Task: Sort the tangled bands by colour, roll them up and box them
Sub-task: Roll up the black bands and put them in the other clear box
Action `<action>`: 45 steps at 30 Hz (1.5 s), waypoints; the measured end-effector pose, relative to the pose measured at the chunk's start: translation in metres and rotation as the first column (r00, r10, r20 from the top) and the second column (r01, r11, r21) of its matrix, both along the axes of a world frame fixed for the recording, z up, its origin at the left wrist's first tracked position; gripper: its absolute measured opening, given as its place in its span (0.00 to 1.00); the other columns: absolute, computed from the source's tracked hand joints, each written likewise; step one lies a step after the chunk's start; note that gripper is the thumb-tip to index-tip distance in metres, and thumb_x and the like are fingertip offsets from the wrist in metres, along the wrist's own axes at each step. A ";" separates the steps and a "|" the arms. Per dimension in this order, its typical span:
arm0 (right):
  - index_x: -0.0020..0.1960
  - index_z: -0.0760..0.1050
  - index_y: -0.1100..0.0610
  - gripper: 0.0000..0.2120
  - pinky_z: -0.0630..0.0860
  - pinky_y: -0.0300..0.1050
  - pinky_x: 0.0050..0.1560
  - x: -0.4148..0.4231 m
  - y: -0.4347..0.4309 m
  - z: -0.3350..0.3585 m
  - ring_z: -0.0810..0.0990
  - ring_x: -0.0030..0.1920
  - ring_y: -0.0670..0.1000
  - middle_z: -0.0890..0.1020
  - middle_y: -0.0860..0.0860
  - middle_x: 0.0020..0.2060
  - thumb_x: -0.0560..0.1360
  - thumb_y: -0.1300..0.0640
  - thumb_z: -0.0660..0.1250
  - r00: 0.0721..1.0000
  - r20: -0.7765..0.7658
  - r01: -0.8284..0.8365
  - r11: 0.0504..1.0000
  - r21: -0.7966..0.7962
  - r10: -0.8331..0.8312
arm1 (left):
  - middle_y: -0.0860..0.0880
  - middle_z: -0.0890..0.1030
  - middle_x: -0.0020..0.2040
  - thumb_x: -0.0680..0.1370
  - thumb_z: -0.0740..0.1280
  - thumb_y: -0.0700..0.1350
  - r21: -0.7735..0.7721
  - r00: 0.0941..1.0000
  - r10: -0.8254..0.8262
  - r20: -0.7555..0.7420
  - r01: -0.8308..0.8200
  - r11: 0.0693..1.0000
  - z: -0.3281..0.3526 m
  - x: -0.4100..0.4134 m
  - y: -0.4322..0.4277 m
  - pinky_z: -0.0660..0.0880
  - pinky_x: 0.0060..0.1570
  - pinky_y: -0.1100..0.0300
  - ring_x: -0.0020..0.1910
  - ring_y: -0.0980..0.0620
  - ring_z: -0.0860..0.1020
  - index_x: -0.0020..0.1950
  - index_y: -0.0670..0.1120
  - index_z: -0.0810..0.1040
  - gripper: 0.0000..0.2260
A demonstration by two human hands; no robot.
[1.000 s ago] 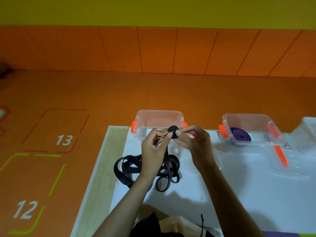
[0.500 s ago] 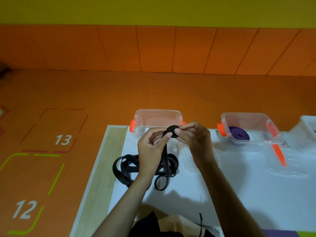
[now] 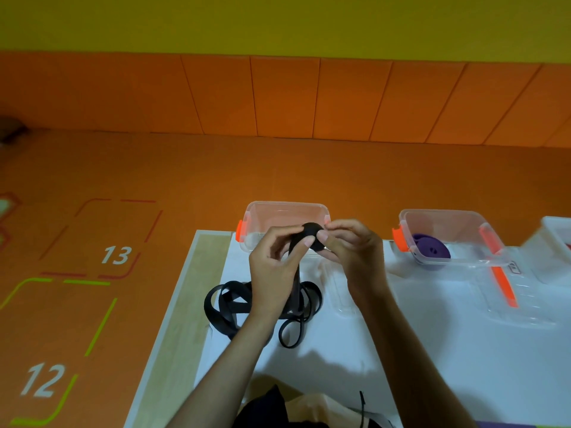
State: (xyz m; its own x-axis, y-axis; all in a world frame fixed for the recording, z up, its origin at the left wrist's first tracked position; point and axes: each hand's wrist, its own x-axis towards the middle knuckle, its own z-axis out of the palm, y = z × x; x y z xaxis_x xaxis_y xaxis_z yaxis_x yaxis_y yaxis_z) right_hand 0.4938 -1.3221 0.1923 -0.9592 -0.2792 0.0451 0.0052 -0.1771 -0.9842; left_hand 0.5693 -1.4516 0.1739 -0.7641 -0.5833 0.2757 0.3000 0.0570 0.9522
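I read the white tabletop (image 3: 432, 350) across the lower right of the frame. 1 clear box (image 3: 287, 208) stands at centre; the loose black band (image 3: 228, 307) lies below it. The left hand (image 3: 275, 267) and right hand (image 3: 352, 251), fingers curled, both pinch the black roll (image 3: 312, 234) before the box.

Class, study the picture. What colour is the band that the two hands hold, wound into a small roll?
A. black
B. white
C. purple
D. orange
A: the black roll pinched between the left hand and the right hand matches the loose black band on the table, while the purple band lies in the clear box to the right.
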 end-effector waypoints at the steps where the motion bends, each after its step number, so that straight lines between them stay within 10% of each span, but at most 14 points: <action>1: 0.53 0.83 0.61 0.09 0.86 0.46 0.43 0.001 -0.001 0.001 0.89 0.48 0.57 0.89 0.57 0.44 0.74 0.64 0.78 1.000 0.002 0.005 1.000 -0.021 -0.005 | 0.52 0.88 0.52 0.77 0.78 0.43 0.008 1.000 0.010 -0.004 -0.010 1.000 0.001 0.000 0.000 0.79 0.54 0.67 0.55 0.53 0.86 0.54 0.52 0.87 0.08; 9: 0.54 0.83 0.57 0.08 0.85 0.57 0.55 -0.003 0.017 0.000 0.87 0.55 0.61 0.87 0.61 0.53 0.76 0.64 0.77 0.960 -0.056 -0.275 0.961 -0.028 0.273 | 0.52 0.87 0.50 0.78 0.77 0.41 0.015 0.995 -0.096 0.017 0.095 0.995 0.012 0.003 -0.005 0.79 0.55 0.63 0.55 0.50 0.85 0.52 0.53 0.84 0.07; 25: 0.41 0.80 0.59 0.10 0.86 0.62 0.51 0.012 0.025 -0.004 0.88 0.50 0.64 0.87 0.63 0.45 0.72 0.57 0.80 0.999 -0.038 -0.032 0.998 -0.045 0.030 | 0.52 0.88 0.51 0.76 0.79 0.41 0.071 0.994 -0.081 0.068 0.076 0.995 0.005 0.013 0.011 0.80 0.53 0.65 0.53 0.53 0.86 0.55 0.50 0.86 0.10; 32: 0.61 0.81 0.58 0.11 0.86 0.57 0.52 0.012 0.033 -0.005 0.86 0.59 0.62 0.85 0.62 0.55 0.78 0.62 0.74 0.998 -0.029 -0.054 0.985 -0.162 0.050 | 0.52 0.87 0.55 0.78 0.77 0.44 0.041 0.989 -0.132 0.067 0.129 0.991 0.007 0.005 0.018 0.78 0.57 0.65 0.58 0.52 0.84 0.60 0.51 0.88 0.11; 40: 0.40 0.80 0.58 0.11 0.86 0.56 0.47 -0.003 0.032 -0.012 0.88 0.49 0.62 0.86 0.64 0.46 0.71 0.58 0.81 0.999 -0.050 -0.014 1.000 -0.012 0.013 | 0.50 0.89 0.48 0.75 0.80 0.40 0.167 0.997 -0.039 0.061 0.029 0.986 0.001 -0.003 0.022 0.79 0.51 0.67 0.52 0.52 0.87 0.50 0.46 0.87 0.06; 45: 0.56 0.84 0.55 0.11 0.85 0.54 0.49 -0.010 0.025 -0.016 0.87 0.55 0.61 0.85 0.61 0.52 0.75 0.57 0.78 0.999 -0.028 -0.021 0.993 -0.113 0.018 | 0.54 0.88 0.57 0.77 0.78 0.39 0.164 0.989 -0.135 0.061 0.123 0.979 0.001 -0.005 0.017 0.78 0.57 0.68 0.59 0.56 0.85 0.58 0.56 0.88 0.14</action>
